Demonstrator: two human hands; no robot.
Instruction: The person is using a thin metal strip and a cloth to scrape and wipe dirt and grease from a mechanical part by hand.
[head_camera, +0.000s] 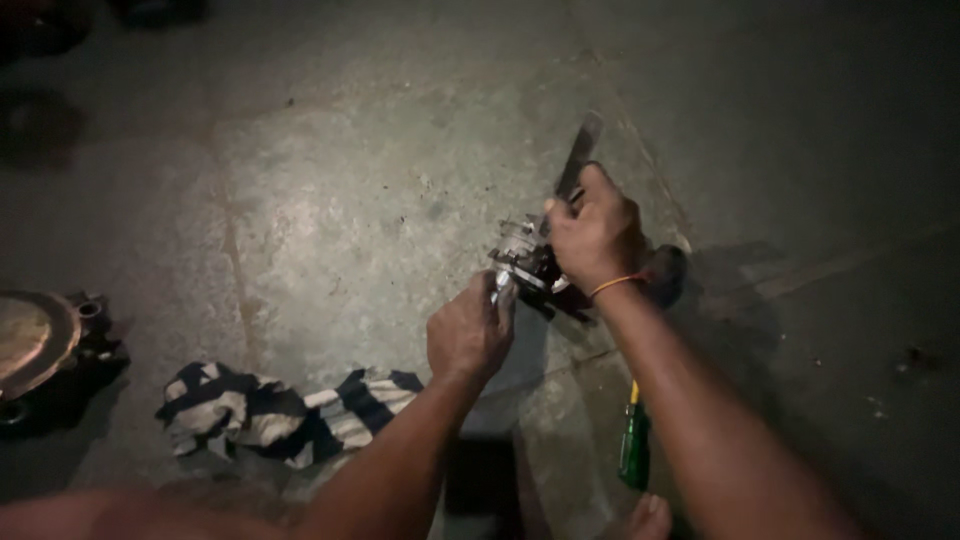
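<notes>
I see my left hand (468, 335) closed in a fist around the near end of a small metal engine part (525, 258), which sits on the concrete floor (330, 200) a little right of the middle of the scene. My right hand (592, 238) comes over the part from the far side, its fingers pinched around a flat metal blade (578, 155) that sticks up and away toward the far right. Whether the blade's lower end is seated against the part I cannot tell; the hand hides it.

My main worry is a slip. The blade is gripped close to the part, and if it skids off the metal under pressure, I judge it could run straight toward the left knuckles, which lie just beside it. The light is poor and the part looks greasy, so either hold may give way.

A striped rag (285, 412) lies near left, a round metal cover (35, 340) at the far left edge, and a green-handled screwdriver (634, 445) near right, under the right forearm. A jolt of that arm could roll the screwdriver away, and the part, steadied only by one fist, could twist on the floor.
</notes>
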